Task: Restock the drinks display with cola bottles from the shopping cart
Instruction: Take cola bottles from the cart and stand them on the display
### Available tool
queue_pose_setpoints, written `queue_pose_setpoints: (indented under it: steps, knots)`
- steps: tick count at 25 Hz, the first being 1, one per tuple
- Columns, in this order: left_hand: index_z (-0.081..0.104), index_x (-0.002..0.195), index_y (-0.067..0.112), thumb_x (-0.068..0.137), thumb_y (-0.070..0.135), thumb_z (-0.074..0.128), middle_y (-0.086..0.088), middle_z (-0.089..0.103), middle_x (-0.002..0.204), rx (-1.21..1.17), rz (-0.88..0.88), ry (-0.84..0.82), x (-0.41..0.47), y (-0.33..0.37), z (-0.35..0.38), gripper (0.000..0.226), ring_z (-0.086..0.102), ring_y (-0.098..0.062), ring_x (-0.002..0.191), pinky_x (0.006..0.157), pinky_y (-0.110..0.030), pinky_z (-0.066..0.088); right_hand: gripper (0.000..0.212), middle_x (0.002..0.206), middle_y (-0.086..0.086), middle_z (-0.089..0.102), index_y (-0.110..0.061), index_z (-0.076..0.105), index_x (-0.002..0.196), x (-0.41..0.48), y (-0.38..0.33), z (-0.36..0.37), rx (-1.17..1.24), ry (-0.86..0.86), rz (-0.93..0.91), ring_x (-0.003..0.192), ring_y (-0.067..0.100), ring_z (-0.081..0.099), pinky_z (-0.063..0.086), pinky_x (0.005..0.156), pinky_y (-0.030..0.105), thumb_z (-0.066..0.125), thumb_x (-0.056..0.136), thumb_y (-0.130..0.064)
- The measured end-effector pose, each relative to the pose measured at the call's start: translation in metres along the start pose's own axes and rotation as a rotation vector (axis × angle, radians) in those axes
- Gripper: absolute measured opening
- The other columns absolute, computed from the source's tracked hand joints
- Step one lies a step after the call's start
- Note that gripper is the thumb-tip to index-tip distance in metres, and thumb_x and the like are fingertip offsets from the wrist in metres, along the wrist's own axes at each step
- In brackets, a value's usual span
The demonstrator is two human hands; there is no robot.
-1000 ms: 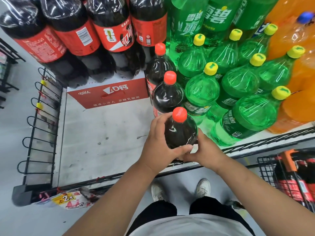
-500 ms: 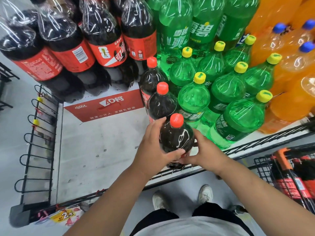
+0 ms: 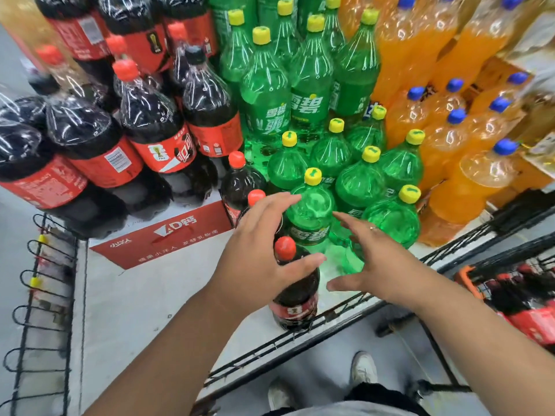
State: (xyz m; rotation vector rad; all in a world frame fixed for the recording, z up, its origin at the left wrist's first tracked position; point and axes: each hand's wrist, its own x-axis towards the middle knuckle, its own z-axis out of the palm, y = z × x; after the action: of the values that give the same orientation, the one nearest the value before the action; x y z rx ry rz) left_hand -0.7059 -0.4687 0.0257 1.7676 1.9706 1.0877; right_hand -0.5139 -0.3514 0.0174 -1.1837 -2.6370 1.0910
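Note:
A cola bottle [image 3: 295, 298] with a red cap stands upright at the front edge of the display shelf [image 3: 126, 310], the nearest of a row of three cola bottles. My left hand [image 3: 258, 250] hovers just left of and above its cap, fingers spread. My right hand [image 3: 375, 262] is off to its right, fingers apart, holding nothing. The second cola bottle [image 3: 255, 198] is mostly hidden behind my left hand; the third [image 3: 240, 181] stands behind it. The shopping cart [image 3: 522, 298] at the right edge holds more cola bottles.
Shrink-wrapped packs of cola [image 3: 129, 136] sit on a red carton [image 3: 168, 235] at the back left. Green soda bottles [image 3: 312, 205] stand right of the cola row, orange soda bottles [image 3: 468, 163] beyond. A wire hook rack [image 3: 36, 295] lines the shelf's left side. My shoes [image 3: 363, 367] are below.
Both hands have let go of the front cola bottle, which now stands on the shelf. The hands have opened and drawn away, and my view has tilted up toward the display.

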Motion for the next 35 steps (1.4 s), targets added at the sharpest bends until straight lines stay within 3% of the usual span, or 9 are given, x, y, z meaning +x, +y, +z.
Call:
queue_pose_setpoints:
  steps: [2,5,10,15,21,27,31,35]
  knots:
    - [0.049,0.143,0.028,0.078,0.062,0.065,0.016,0.046,0.139,0.043,0.064,-0.018,0.013,0.013,-0.003,0.075,0.041,0.001,0.133,0.111,-0.008,0.024,0.120,0.158,0.001,0.028,-0.036,0.014,0.155,-0.012,-0.001,-0.020,-0.080,0.053,0.001,0.141,0.015,0.033,0.029,0.110,0.023,0.089,0.062,-0.045]
    - [0.047,0.144,0.030,0.080,0.063,0.061,0.008,0.050,0.144,0.139,0.115,-0.087,0.034,0.036,0.000,0.073,0.044,-0.011,0.136,0.114,-0.017,0.025,0.118,0.158,0.000,0.027,-0.035,0.014,0.155,-0.031,0.005,-0.048,-0.162,0.149,0.027,0.142,0.016,0.033,0.030,0.114,0.028,0.088,0.064,-0.047]
    - [0.038,0.150,0.032,0.080,0.063,0.057,0.006,0.045,0.148,0.289,0.203,-0.197,0.055,0.085,0.020,0.080,0.031,-0.013,0.140,0.113,-0.015,0.012,0.104,0.153,-0.003,0.034,-0.035,0.023,0.153,-0.070,0.025,-0.087,-0.238,0.312,0.038,0.137,0.019,0.040,0.036,0.110,0.033,0.083,0.069,-0.047]
    - [0.034,0.145,0.036,0.081,0.069,0.049,0.006,0.047,0.145,0.317,0.321,-0.238,0.069,0.147,0.069,0.074,0.038,-0.019,0.140,0.118,-0.034,0.031,0.102,0.154,-0.006,0.030,-0.036,0.018,0.153,-0.122,0.068,-0.126,-0.300,0.368,0.145,0.137,0.020,0.040,0.039,0.105,0.033,0.079,0.073,-0.052]
    - [0.049,0.140,0.026,0.083,0.058,0.059,0.001,0.055,0.139,0.222,0.448,-0.266,0.079,0.219,0.157,0.066,0.049,-0.019,0.128,0.113,-0.018,0.024,0.106,0.158,-0.008,0.021,-0.041,0.007,0.154,-0.191,0.142,-0.160,-0.294,0.350,0.326,0.139,0.019,0.037,0.040,0.109,0.035,0.074,0.075,-0.060]
    - [0.048,0.142,0.026,0.083,0.061,0.055,-0.001,0.055,0.139,0.194,0.490,-0.397,0.089,0.278,0.246,0.069,0.052,-0.025,0.129,0.112,-0.039,0.041,0.103,0.157,-0.010,0.018,-0.040,0.005,0.154,-0.256,0.216,-0.189,-0.266,0.352,0.457,0.138,0.017,0.035,0.036,0.110,0.031,0.070,0.077,-0.062]
    - [0.047,0.143,0.028,0.082,0.064,0.052,0.002,0.052,0.141,0.188,0.491,-0.466,0.097,0.306,0.299,0.071,0.048,-0.020,0.133,0.113,-0.038,0.041,0.104,0.159,-0.010,0.014,-0.040,0.002,0.154,-0.283,0.260,-0.199,-0.239,0.327,0.557,0.141,0.017,0.032,0.036,0.112,0.035,0.069,0.078,-0.062]
    - [0.035,0.152,0.034,0.088,0.058,0.061,0.010,0.038,0.151,0.174,0.503,-0.588,0.114,0.324,0.341,0.073,0.029,-0.010,0.141,0.117,-0.029,0.027,0.103,0.158,-0.011,0.017,-0.041,0.006,0.154,-0.293,0.298,-0.208,-0.178,0.329,0.664,0.140,0.017,0.033,0.037,0.112,0.035,0.071,0.077,-0.061]
